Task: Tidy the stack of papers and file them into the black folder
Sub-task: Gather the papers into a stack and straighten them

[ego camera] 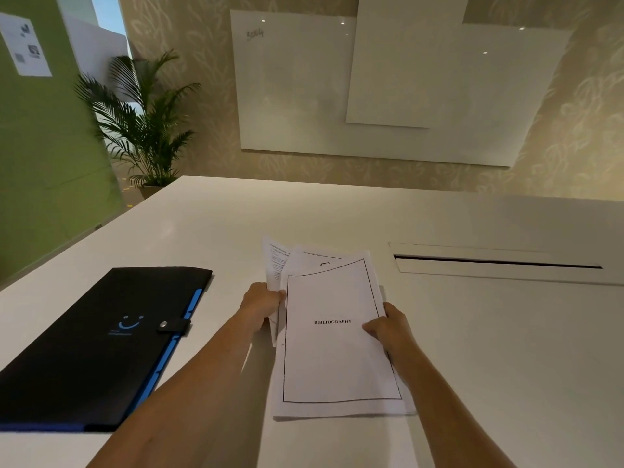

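Observation:
A loose stack of white papers (332, 359) lies in front of me on the white table (489, 349), its top sheet printed "BIBLIOGRAPHY" inside a black border. Sheets underneath fan out unevenly at the far end. My left hand (261, 304) grips the stack's left edge, lifting some sheets. My right hand (388, 325) holds the right edge, thumb on the top sheet. The black folder (101, 349) lies flat to the left, fastened by a snap strap, with blue tabs along its right side.
A long cable slot (496, 261) is set into the table at the right. A potted palm (145, 126) stands beyond the table's far left corner, and whiteboards (371, 89) hang on the wall behind.

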Available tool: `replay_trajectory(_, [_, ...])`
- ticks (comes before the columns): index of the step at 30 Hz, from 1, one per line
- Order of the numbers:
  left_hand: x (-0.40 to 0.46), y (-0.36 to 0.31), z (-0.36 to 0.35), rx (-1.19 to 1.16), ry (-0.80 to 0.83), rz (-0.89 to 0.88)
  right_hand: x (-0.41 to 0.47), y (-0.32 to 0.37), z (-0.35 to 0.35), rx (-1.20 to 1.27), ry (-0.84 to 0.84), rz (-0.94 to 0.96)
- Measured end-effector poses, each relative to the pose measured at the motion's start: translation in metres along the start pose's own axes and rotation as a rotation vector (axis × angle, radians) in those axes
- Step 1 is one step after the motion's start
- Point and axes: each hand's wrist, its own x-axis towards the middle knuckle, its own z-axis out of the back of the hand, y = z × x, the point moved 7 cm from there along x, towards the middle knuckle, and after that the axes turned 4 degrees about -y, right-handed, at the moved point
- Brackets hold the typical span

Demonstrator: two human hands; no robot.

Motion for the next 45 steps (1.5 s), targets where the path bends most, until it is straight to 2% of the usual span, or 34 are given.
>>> replay_trajectory(4, [-0.002, 0.003, -0.004, -0.098, 0.059, -0.012, 0.000, -0.003, 0.006, 0.039, -0.008, 0.018])
replay_trajectory(7, [-0.008, 0.008, 0.001, -0.180, 0.120, -0.024, 0.001, -0.003, 0.011, 0.156, -0.026, -0.008])
replay_trajectory(12, [-0.025, 0.017, 0.009, -0.258, 0.255, -0.020, 0.001, -0.005, 0.023, 0.280, -0.130, -0.089])
replay_trajectory(16, [-0.039, 0.019, 0.015, -0.330, 0.314, -0.083, -0.012, -0.001, 0.022, 0.163, -0.235, -0.122])
replay_trajectory(20, [-0.044, 0.024, 0.019, -0.294, 0.335, -0.080, -0.018, 0.007, 0.013, 0.064, -0.222, -0.095])
replay_trajectory(26, [-0.047, 0.025, 0.024, -0.165, 0.462, 0.060, -0.023, 0.019, 0.004, -0.201, -0.211, 0.014])
replay_trajectory(31, [-0.028, 0.011, 0.028, -0.212, 0.380, 0.066, -0.027, 0.028, 0.003, -0.339, -0.270, 0.075])
replay_trajectory(34, [-0.021, 0.013, 0.020, -0.271, 0.370, 0.110, -0.027, 0.028, -0.001, -0.340, -0.229, 0.095])
replay_trajectory(42, [-0.021, 0.008, -0.002, -0.164, 0.365, 0.079, -0.010, 0.017, -0.014, -0.008, 0.020, 0.015])
replay_trajectory(45, [-0.019, 0.014, -0.005, -0.229, 0.333, 0.060, -0.006, 0.013, -0.015, 0.053, 0.053, 0.024])
